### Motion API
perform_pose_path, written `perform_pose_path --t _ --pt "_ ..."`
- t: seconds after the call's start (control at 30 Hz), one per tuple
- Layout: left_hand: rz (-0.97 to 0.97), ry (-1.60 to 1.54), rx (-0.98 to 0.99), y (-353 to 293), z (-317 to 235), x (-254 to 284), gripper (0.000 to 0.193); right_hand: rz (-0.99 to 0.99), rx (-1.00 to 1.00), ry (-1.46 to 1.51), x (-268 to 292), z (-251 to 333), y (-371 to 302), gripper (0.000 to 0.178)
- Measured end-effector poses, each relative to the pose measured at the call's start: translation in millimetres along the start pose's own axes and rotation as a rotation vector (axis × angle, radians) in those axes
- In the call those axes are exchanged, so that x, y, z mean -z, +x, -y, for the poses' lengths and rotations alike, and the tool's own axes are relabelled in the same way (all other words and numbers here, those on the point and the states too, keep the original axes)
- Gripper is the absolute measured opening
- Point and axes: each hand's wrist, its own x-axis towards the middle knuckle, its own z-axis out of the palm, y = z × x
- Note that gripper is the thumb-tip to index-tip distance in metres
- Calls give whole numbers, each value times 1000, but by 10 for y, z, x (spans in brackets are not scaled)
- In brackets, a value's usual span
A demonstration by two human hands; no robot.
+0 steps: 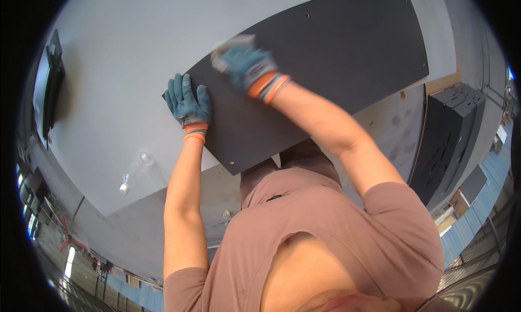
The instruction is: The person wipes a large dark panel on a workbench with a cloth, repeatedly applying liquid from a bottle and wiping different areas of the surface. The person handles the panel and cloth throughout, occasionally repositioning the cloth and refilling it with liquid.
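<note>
A large dark grey panel lies flat on a pale work surface, with small holes near its edges. My left hand, in a blue-grey glove with an orange cuff, rests on the panel's left end. Its fingers are stretched out and it holds nothing. Over the panel's far edge, my right hand wears a matching glove and is blurred by motion. It is closed on a whitish cloth, which sticks out past the fingers; the exact grip is smeared.
A clear bottle with a white top lies on the pale surface to my left. Farther left are several dark panels. On the right stands a stack of dark boards. The near edge of the panel reaches my waist.
</note>
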Motion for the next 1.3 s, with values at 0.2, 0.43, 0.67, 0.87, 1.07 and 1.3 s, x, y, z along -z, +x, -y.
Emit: perform_pose_path --t 0.2,0.43,0.67,0.87,1.07,1.3 --pt "14 -6 11 43 -40 19 50 -93 -318 -540 1309 -2591 -66 29" --pt "4 18 13 21 -35 45 51 -272 -548 -435 1442 -2470 33 23" --pt "-5 6 -10 56 -12 1 51 48 35 -108 470 -1126 -76 24" --pt "-23 -7 9 4 -17 23 50 461 -17 -49 1098 -632 -1366 32" --pt "35 22 23 59 -68 84 51 386 -37 -115 850 -823 -839 23" --pt "13 1 10 76 -26 13 51 200 3 -179 500 -1048 15 24"
